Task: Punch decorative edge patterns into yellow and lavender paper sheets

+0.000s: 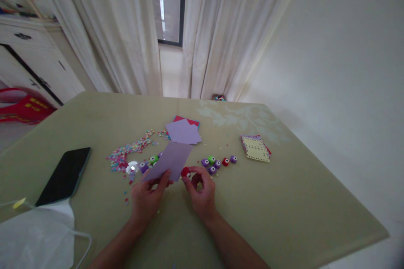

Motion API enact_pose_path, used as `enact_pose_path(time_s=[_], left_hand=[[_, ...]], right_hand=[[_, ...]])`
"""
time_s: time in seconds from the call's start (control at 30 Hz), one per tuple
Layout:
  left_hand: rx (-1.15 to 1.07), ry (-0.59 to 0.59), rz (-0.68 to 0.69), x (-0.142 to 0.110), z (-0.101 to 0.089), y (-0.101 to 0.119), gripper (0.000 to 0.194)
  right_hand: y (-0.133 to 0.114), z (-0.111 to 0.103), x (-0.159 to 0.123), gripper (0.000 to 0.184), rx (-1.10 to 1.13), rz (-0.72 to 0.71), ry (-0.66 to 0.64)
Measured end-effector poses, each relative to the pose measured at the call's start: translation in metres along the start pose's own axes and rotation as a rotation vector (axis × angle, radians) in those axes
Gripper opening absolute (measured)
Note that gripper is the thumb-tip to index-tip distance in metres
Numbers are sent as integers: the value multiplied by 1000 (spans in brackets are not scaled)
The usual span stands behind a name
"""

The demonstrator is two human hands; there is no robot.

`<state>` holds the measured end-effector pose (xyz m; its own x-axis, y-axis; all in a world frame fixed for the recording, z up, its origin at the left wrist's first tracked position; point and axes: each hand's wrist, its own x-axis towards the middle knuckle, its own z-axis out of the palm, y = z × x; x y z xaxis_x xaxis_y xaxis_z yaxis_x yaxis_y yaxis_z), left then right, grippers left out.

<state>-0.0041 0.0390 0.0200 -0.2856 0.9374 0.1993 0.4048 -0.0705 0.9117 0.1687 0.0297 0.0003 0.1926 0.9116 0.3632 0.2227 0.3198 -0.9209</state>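
Head view: two bare hands over one green worktop (284, 201). Left hand (147, 197) has one lilac card (170, 160), grip closed on its near part, thumb on top, fingers beneath. Right hand (202, 191) has one red craft punch (185, 172), grip narrow, pinched between thumb and fingers, just beside the card's right edge.

Counts: right group is six loose punches (217, 164): four purple, one green, one red. Left group (143, 167), purple and green, is partly behind the card, exact count can't tell. One shiny silvery round item (132, 168) beside it. One stack of plain card sheets (183, 131), lilac over red, blue edge showing. One stack of hole-punched cards (256, 149) at right, yellow on top, purple and red edges under; sheet counts can't tell. One black phone (65, 175) at left. One white sheet-like item (38, 237) and a thin pale cord (83, 234), lower left. Paper confetti (128, 153), many bits, multicolour, too small to count.

Materials: card flat, matte, four-sided, stiff-looking; punches small, rounded, glossy, plastic-looking, with white eye-like rings; phone screen smooth, dark.

Orientation: held card tilted, long axis slants from near left to far right. Held punch has its pale ring toward lower right; its long axis is too small to tell. Phone lies flat, long axis also near left to far right.
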Motion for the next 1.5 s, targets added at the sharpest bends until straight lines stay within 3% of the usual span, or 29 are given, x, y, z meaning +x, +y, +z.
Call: enact_pose_path(time_s=[0.27, 0.53, 0.7, 0.83, 0.93, 1.07, 1.27, 1.5], left_hand=[[34, -53, 24, 0, 0, -3, 34], [-116, -175, -121, 3, 9, -9, 44], [-73, -261, -50, 2, 8, -7, 50], [-120, -261, -52, 1, 10, -1, 51], [-214, -276, -125, 0, 13, 2, 50], [-328, -313, -225, -3, 15, 7, 52], [-389, -350, -231, -4, 16, 8, 44], [-201, -319, -114, -4, 18, -7, 38]], right_hand=[[1, 0, -1, 16, -12, -62, -54], [4, 0, -2, 15, -47, -122, -75], [0, -2, -1, 14, 3, -105, -114], [-3, -2, 0, 16, 66, -82, -159], [-3, 2, -2, 22, 126, 2, -113], [-1, 8, -4, 44, 297, 235, -32], [0, 4, -2, 50, 442, 513, -220], [-5, 4, 1, 43, 492, 588, -299]])
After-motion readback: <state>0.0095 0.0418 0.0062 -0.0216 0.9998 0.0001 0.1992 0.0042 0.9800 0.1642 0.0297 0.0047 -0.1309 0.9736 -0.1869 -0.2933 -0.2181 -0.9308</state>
